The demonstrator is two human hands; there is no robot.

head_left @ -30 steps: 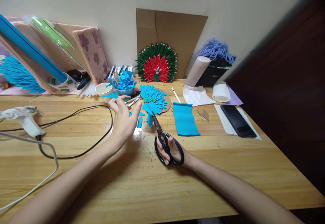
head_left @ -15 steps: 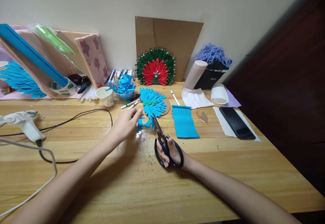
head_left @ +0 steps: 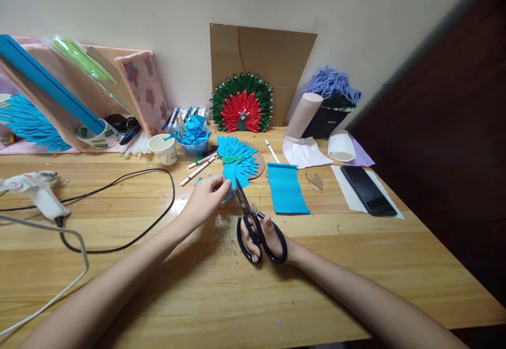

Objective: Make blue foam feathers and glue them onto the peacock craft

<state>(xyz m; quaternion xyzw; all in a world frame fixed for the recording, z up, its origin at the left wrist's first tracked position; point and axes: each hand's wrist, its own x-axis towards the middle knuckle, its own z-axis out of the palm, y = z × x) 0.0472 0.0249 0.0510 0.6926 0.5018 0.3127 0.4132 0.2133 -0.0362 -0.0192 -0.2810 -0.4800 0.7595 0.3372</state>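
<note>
I see counter (head_left: 356,264) wood | right hand (head_left: 269,235) fingers through scissors (head_left: 253,222) handles, blades near shut, tips toward blue paper piece (head_left: 228,195) | left hand (head_left: 205,201) fingers pinch that piece, just left of blades, on counter.

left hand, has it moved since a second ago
Yes. The left hand has come back from the paper cup toward the scissors, now pinching a blue paper piece beside the blades.

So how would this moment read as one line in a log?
left hand: pinching blue paper piece | right hand: holding black scissors, blades beside piece | on wooden table
</note>
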